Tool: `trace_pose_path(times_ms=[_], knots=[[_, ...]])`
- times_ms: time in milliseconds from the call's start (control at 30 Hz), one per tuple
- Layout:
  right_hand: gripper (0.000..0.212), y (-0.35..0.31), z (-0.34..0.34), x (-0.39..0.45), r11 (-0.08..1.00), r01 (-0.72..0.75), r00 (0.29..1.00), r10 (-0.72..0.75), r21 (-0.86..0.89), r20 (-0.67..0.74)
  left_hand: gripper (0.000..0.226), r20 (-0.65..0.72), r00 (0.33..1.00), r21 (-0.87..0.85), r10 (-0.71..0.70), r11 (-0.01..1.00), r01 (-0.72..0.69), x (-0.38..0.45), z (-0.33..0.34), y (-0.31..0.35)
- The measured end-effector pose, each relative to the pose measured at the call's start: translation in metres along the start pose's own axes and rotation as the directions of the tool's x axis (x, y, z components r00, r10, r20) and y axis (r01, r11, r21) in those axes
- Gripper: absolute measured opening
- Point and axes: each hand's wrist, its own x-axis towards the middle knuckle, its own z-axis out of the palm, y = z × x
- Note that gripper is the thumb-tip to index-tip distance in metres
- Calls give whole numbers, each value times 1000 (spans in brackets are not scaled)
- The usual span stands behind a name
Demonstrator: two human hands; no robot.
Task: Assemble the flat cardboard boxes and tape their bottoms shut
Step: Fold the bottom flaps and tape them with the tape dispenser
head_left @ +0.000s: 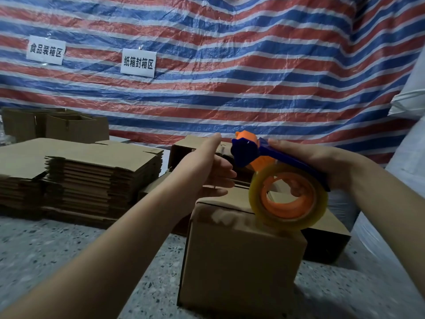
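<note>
The right hand [305,157] is curled round the blue handle of a tape dispenser [271,171], thumb along the top, fingers wrapped beneath. The dispenser's roll of clear tape [288,199], on an orange hub, hangs below that hand, and its lower edge meets the near top edge of an assembled cardboard box [241,261]. The left hand [207,166] is just beside the dispenser's blue and orange head, with its fingers straight and spread; it holds nothing, and the lower fingers lie over the far part of the box top, though whether they press on it cannot be told. The box stands under both hands with its flaps folded shut, so its inside is hidden; a seam shows along the top near the left fingers. Behind the left hand, a second box [184,148] stands with its flaps up, its inside too dark to read. Further left of the left forearm lies a tall stack of flat boxes [99,176] on the speckled floor [57,249]. Beyond the stack, in the far left corner, are several opened boxes [69,127] whose contents cannot be seen. A striped red, white and blue tarp [230,65] hangs behind everything, bearing two white signs [138,62].
</note>
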Motion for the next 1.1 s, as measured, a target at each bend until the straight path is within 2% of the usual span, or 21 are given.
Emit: trace_pose_path(times_ms=[100, 167, 233, 300, 367, 500, 767, 900, 1033, 1100], knots=[[75, 2, -2, 2, 1000, 9, 1000, -9, -7, 10, 37, -10, 1000, 23, -4, 1000, 4, -1, 2, 2], [67, 3, -2, 2, 1000, 16, 1000, -16, -4, 23, 27, -34, 999, 35, -19, 999, 20, -1, 1, 1], [62, 2, -1, 2, 1000, 16, 999, -15, -14, 32, 30, -39, 999, 20, -26, 999, 27, -1, 2, 1], [72, 1, -1, 2, 999, 13, 1000, -12, -34, 21, 32, -33, 999, -11, -12, 1000, 11, -1, 3, -1], [77, 0, 0, 3, 999, 16, 1000, -15, -52, 18, 26, -42, 999, -28, 13, 1000, -14, -3, 6, -2], [77, -5, -1, 4, 995, -11, 999, 15, -102, 35, 27, -158, 987, 46, 31, 999, -24, -5, 15, -14], [86, -21, -12, 10, 941, -117, 990, 135, -318, 33, 33, -312, 948, 27, 67, 998, -62, 2, 15, -28], [89, -21, -21, 11, 908, -183, 983, 181, -376, -43, 33, -407, 913, -169, -3, 983, -72, 7, 8, -34], [88, -17, -23, 11, 901, -227, 974, 214, -370, -77, 33, -355, 934, -268, -29, 961, -72, 4, 1, -34], [88, -20, -19, 13, 886, -231, 973, 223, -402, -67, 33, -341, 940, -238, 5, 967, -92, 4, -10, -33]])
